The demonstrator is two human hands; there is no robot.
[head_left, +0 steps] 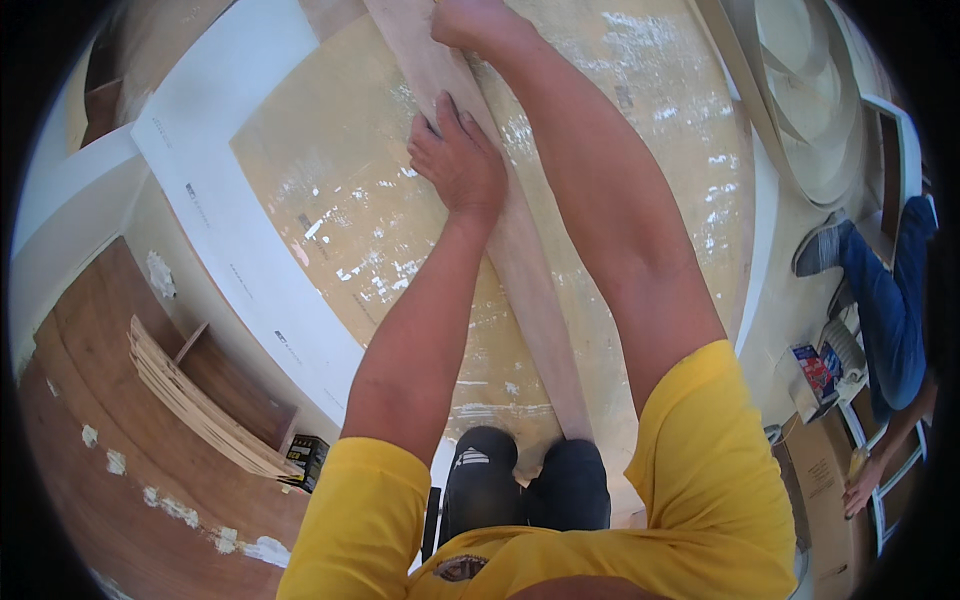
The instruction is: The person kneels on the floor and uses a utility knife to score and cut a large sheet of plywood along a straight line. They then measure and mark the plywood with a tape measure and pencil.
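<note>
A long pale wooden plank (530, 310) lies lengthwise across a tan sheet panel (320, 180) flecked with white. My left hand (460, 165) rests on the plank and over its left edge, fingers bent and slightly apart. Farther up, my right hand (470, 22) has its fingers curled at the plank, partly cut off by the upper edge of the view. The plank's lower end meets my dark-clad knees (575, 475). A white sheet (240, 250) shows beneath the panel on the left.
At left are brown plywood (100, 420), stacked thin strips (200, 400) and a dark box (308, 460). At right lie curved strips (760, 90), a red-and-blue box (815, 385) and cardboard (830, 500). A co-worker in jeans (890, 310) kneels there, hand low beside white frames.
</note>
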